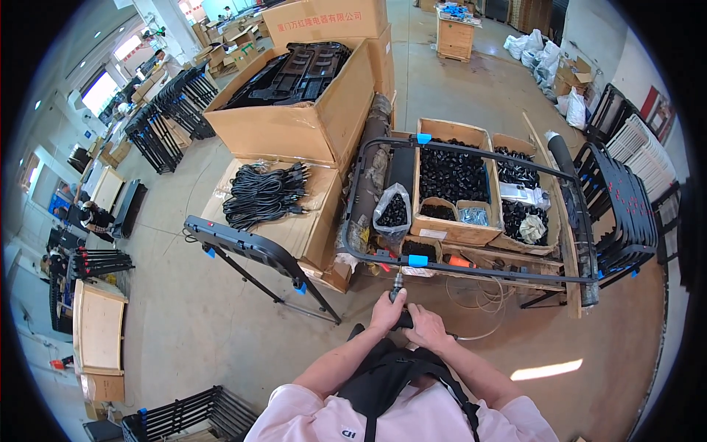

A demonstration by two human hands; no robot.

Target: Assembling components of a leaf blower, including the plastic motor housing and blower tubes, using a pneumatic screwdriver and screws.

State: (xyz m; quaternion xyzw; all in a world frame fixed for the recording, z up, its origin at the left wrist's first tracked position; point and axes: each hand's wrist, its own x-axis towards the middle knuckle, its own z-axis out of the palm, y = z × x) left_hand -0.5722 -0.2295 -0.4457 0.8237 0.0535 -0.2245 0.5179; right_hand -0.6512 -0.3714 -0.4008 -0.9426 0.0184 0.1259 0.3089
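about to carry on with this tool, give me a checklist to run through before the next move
1. Both hands on the power tool: ok, left grip toward its front, right grip behind.
2. Tool aimed at the black frame: ok, it points toward the near bar.
3. Tip touching that bar: cannot tell, too small to see.
4. Blue pieces on the frame: ok, one on the near bar, one on the far bar.
5. Pale hose lying straight: not ok, it curves in loops.
6. Small silvery parts in view: ok, inside the wooden crate.
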